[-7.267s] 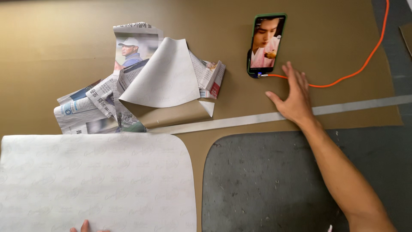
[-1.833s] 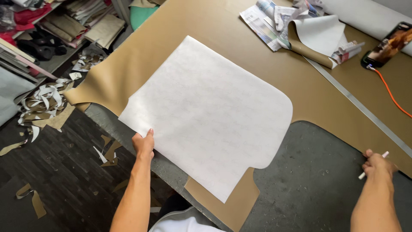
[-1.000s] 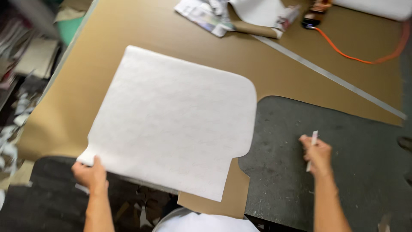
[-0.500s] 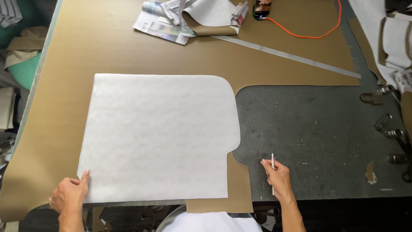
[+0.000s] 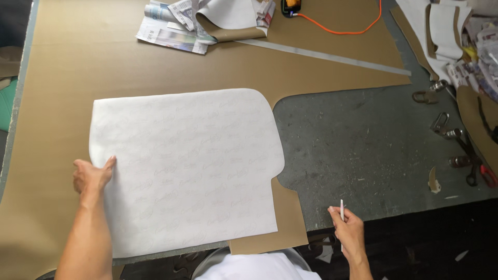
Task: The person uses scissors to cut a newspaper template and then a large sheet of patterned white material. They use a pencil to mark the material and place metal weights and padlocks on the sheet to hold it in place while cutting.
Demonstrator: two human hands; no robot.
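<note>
A broad tan sheet (image 5: 67, 67) covers most of the grey worktable (image 5: 373, 150). On the tan sheet lies the large white panel (image 5: 187, 166), flat, with a rounded upper right corner and a notch cut at its lower right; it serves as the landmark here. Past the panel's far edge a long grey straightedge (image 5: 332, 54) lies slantwise, and beyond that sit folded newspapers (image 5: 171, 31) with a curled white-and-tan piece (image 5: 228, 18) on top. An orange cable (image 5: 342, 31) loops farther right of those. Well right of the panel, scissors and metal clips (image 5: 461, 150) lie on the bare table. The left hand (image 5: 92, 176) rests at the panel's left edge, fingers spread flat, fingertips touching its border and gripping nothing. The right hand (image 5: 347, 231), near the panel's lower right, pinches a thin white marking stick (image 5: 341, 207) upright between curled fingers.
</note>
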